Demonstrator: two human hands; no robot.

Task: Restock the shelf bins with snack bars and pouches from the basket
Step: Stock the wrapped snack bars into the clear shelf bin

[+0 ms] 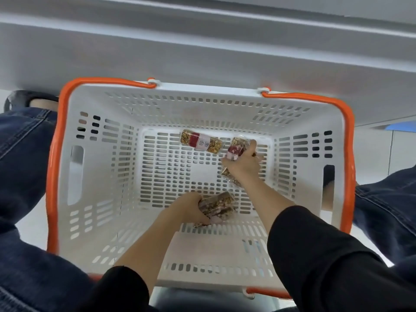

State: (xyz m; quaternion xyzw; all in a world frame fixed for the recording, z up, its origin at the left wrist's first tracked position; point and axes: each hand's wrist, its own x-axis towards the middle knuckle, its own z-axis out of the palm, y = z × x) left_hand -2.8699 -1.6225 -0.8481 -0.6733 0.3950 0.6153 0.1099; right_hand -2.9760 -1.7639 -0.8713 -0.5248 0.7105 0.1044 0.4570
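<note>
White slotted basket [94, 176] below grey shelf [202, 41].

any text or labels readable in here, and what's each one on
Loose snack bar on the basket floor: large printed characters on its pale label band, too blurred to read.
Bar in the right hand: red and white label, print too blurred to read.
Bars in the left hand: label mostly hidden, nothing readable.
Basket: no text visible.
</note>
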